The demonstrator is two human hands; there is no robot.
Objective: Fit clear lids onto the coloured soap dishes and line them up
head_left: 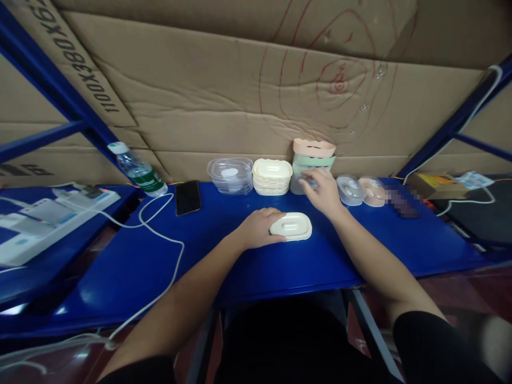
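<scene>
A cream oval plastic tray (297, 226) with a raised oblong centre lies on the blue table in front of me. My left hand (262, 228) grips its left end, thumb along the near edge and fingers along the far side. My right hand (321, 189) is farther out, at the front of a stack of scalloped-rim plastic boxes (314, 159), peach on top and green below. Its fingers are apart and partly curled, and they overlap a translucent part at the base of the stack. Whether they touch it is hard to see.
Left of the boxes stand a pile of cream trays (272, 184) and clear plastic lids (231, 176). Two small domed cases (351, 190) sit to the right. A phone (188, 198), water bottle (140, 172), white cable (181, 256) and power strip (72, 224) lie leftward. Cardboard (192, 80) backs the table.
</scene>
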